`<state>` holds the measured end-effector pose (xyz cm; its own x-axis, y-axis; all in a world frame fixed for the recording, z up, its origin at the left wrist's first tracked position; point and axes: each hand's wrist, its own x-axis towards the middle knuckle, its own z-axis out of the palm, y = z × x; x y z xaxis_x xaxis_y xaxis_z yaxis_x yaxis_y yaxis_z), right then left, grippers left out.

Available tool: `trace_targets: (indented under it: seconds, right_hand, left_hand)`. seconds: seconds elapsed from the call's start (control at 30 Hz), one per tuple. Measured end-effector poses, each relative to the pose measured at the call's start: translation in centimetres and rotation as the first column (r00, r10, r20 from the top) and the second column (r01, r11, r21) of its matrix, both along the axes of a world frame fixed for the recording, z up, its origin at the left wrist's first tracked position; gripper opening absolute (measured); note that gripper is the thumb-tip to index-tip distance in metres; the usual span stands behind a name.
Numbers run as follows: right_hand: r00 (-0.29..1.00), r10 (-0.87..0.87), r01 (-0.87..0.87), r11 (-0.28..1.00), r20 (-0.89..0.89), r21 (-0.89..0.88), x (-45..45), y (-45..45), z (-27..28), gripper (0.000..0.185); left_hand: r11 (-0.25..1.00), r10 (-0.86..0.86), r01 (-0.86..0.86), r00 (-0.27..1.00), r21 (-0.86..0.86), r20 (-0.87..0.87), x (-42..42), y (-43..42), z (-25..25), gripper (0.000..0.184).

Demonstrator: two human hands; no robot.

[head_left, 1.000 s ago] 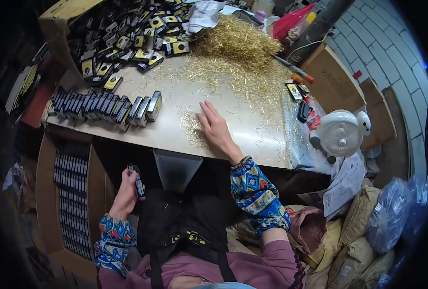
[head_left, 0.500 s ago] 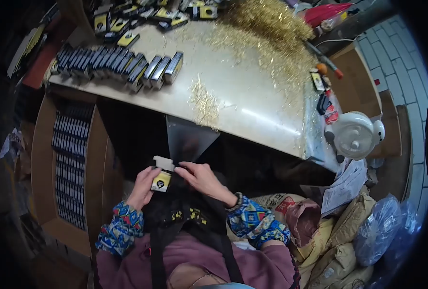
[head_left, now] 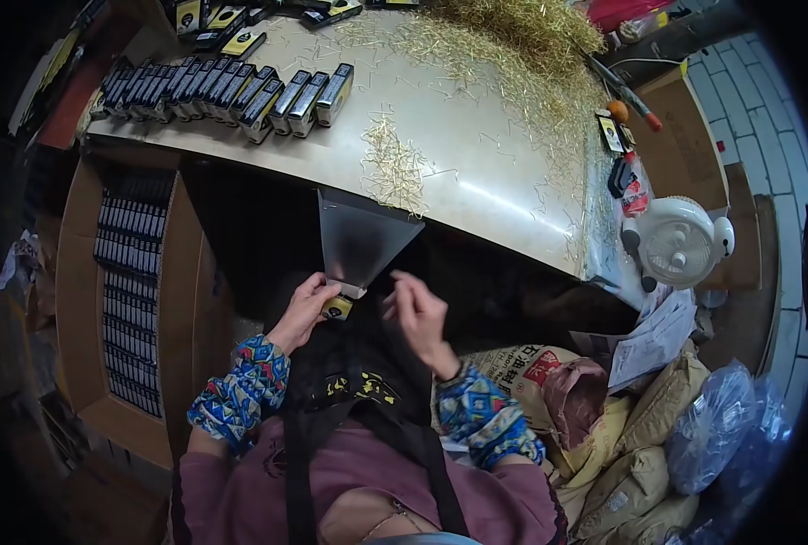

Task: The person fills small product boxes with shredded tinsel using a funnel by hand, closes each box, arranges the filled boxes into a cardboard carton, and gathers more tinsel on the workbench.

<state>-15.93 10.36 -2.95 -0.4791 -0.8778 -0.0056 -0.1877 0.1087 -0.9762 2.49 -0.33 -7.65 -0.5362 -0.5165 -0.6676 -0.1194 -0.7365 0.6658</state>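
My left hand (head_left: 306, 309) grips a small yellow and black cardboard box (head_left: 337, 309) with its pale flap raised. The box is held at the lower end of a grey metal chute (head_left: 367, 238), which hangs from the table's front edge. To the right of the chute, my right hand (head_left: 417, 318) is raised and smeared by motion, fingers partly bent; whether they hold anything cannot be made out. Above the chute, a small heap of gold-coloured bent wire pieces (head_left: 395, 168) lies at the table edge. What is inside the box is hidden.
The table (head_left: 513, 213) bears a row of upright small boxes (head_left: 213, 91) and a large gold wire heap (head_left: 522, 45). An open carton (head_left: 181, 318) packed with boxes stands left. At right are a white fan (head_left: 676, 241), papers (head_left: 654, 341) and sacks (head_left: 631, 495).
My left hand has moved the box up and right to the chute's lower end. My right hand has moved away from the box, to the right. The view has shifted slightly.
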Motion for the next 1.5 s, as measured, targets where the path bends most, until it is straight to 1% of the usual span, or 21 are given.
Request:
trace_targets:
  seconds: [0.03,0.1,0.13,0.2,0.3,0.4,0.53,0.63,0.73,0.87,0.9,1.07,1.17,1.2,1.23,1.27,1.37,1.4,1.43,1.47,1.5]
  right_hand:
    - [0.881,-0.066,-0.061,0.966,-0.468,-0.252,-2.3,-1.6,1.7,0.021]
    - [0.703,-0.162,-0.179,0.902,-0.693,-0.392,-6.3,-5.9,5.6,0.024]
    - [0.730,-0.063,-0.124,0.967,-0.681,-0.223,-7.1,-7.8,7.3,0.031]
    - [0.666,-0.045,-0.149,0.970,-0.744,-0.192,-8.5,-13.4,7.0,0.040]
    - [0.436,0.098,-0.213,0.977,-0.894,0.003,-7.3,-18.3,5.2,0.046]
    - [0.439,0.143,-0.229,0.973,-0.887,0.044,-4.8,-18.0,4.8,0.045]
    - [0.490,0.072,-0.148,0.989,-0.869,-0.002,-1.2,-14.3,5.0,0.044]
    - [0.536,0.137,-0.128,0.989,-0.833,0.080,0.5,-11.8,6.0,0.046]
    - [0.679,0.179,-0.186,0.980,-0.712,0.069,0.7,-10.1,8.8,0.041]
    - [0.841,0.076,-0.156,0.982,-0.536,-0.105,-0.6,-8.5,9.2,0.031]
    - [0.881,0.077,-0.124,0.990,-0.468,-0.071,-0.6,-8.0,8.9,0.032]
    - [0.790,0.233,-0.267,0.963,-0.567,0.025,0.0,-7.1,4.7,0.026]
    - [0.592,0.223,-0.313,0.949,-0.775,0.034,1.2,-7.0,2.6,0.028]
    - [0.486,0.339,-0.384,0.911,-0.806,0.152,1.4,-6.7,2.1,0.030]
    - [0.369,0.448,-0.438,0.857,-0.815,0.273,1.7,-6.2,1.6,0.033]
    - [0.333,0.503,-0.499,0.812,-0.798,0.303,1.9,-5.3,0.3,0.032]
    - [0.425,0.552,-0.531,0.794,-0.717,0.296,1.7,-4.9,2.2,0.031]
    - [0.500,0.401,-0.468,0.871,-0.767,0.150,2.0,-5.4,3.0,0.030]
    - [0.486,0.468,-0.499,0.842,-0.738,0.205,2.1,-5.2,2.7,0.031]
    - [0.470,0.529,-0.528,0.810,-0.707,0.255,2.0,-5.0,1.8,0.031]
    - [0.452,0.585,-0.556,0.775,-0.673,0.300,2.2,-4.7,1.0,0.032]
  left_hand:
    - [1.000,0.003,-0.002,1.000,0.017,-0.013,0.0,0.0,-0.2,0.021]
    - [0.999,0.002,0.000,0.999,0.037,-0.048,-0.5,-0.4,-0.5,0.019]
    - [0.998,0.034,-0.031,0.998,0.057,-0.054,-0.8,-0.4,0.3,0.017]
    - [0.996,0.057,-0.052,0.996,0.070,-0.066,-1.0,-0.2,0.0,0.017]
    - [0.994,0.092,-0.087,0.994,0.074,-0.067,-1.1,-0.2,-0.3,0.016]
    - [0.992,0.104,-0.099,0.992,0.078,-0.075,-0.8,-0.2,-2.2,0.016]
    - [0.988,0.135,-0.122,0.980,0.098,-0.142,-0.7,0.2,-1.3,0.018]
    - [0.986,0.140,-0.117,0.967,0.118,-0.211,-0.1,0.3,-1.5,0.023]
    - [0.985,0.144,-0.111,0.950,0.131,-0.278,0.3,0.3,-1.5,0.029]
    - [0.982,0.148,-0.096,0.924,0.162,-0.353,0.7,0.2,-1.6,0.035]
    - [0.983,0.143,-0.086,0.915,0.163,-0.376,0.8,0.1,-1.6,0.036]
    - [0.985,0.089,-0.030,0.931,0.168,-0.354,0.8,-0.3,-1.5,0.039]
    - [0.989,0.070,-0.026,0.950,0.144,-0.303,0.7,-0.2,-1.5,0.043]
    - [0.991,0.062,-0.026,0.958,0.132,-0.281,0.6,-0.2,-1.4,0.045]
    - [1.000,0.021,-0.014,0.957,0.027,-0.288,0.6,0.0,-1.5,0.047]
    - [0.997,-0.019,-0.004,0.957,-0.078,-0.291,0.5,0.4,-1.6,0.048]
    - [0.955,-0.136,0.090,0.980,-0.281,-0.146,0.6,0.5,-1.2,0.068]
    - [0.929,-0.148,0.118,0.987,-0.351,-0.059,0.1,0.7,0.7,0.071]
    - [0.896,-0.153,0.152,0.988,-0.416,0.030,-0.2,0.9,1.7,0.074]
    - [0.838,-0.138,0.131,0.990,-0.530,0.025,-0.3,1.6,0.0,0.080]
    - [0.727,-0.114,0.190,0.981,-0.659,0.157,-0.4,1.9,-0.6,0.080]
